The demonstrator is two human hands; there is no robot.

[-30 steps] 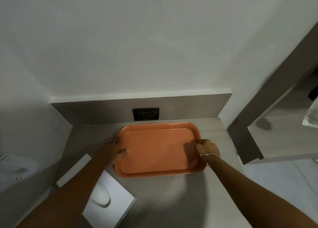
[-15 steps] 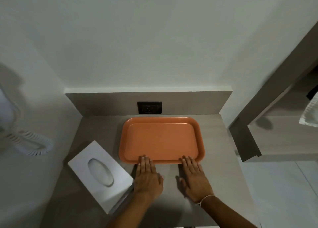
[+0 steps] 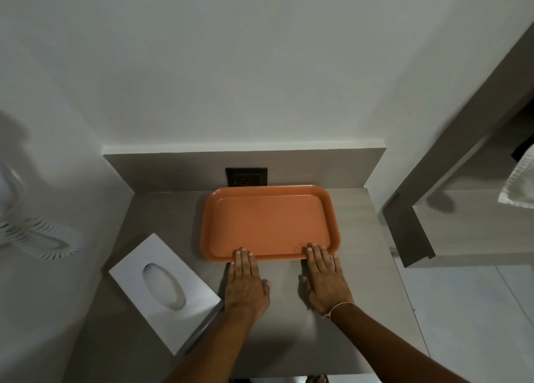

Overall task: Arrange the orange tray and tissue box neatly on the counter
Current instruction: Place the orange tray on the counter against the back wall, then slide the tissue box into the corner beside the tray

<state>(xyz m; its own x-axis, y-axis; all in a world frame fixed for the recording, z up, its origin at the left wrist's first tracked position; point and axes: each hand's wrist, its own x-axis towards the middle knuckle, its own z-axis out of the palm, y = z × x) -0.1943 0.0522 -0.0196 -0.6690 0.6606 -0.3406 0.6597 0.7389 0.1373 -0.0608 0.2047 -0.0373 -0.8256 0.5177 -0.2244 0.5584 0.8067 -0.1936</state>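
Observation:
The orange tray (image 3: 270, 223) lies flat on the grey counter (image 3: 167, 215), its far rim close to the back panel. My left hand (image 3: 247, 284) and my right hand (image 3: 325, 278) rest palm-down on the counter, fingers straight, with the fingertips touching the tray's near rim. Neither hand holds anything. The white tissue box (image 3: 164, 290) sits at an angle near the counter's left front, its oval opening facing up, just left of my left forearm.
A black wall socket (image 3: 246, 177) sits in the back panel behind the tray. A white coiled cord (image 3: 43, 238) hangs on the left wall. To the right are a grey shelf unit (image 3: 410, 232) and a white towel (image 3: 520, 189).
My hands left the tray's two sides and came to its near edge. The tray now sits farther back, squarer to the wall. The tissue box has not moved.

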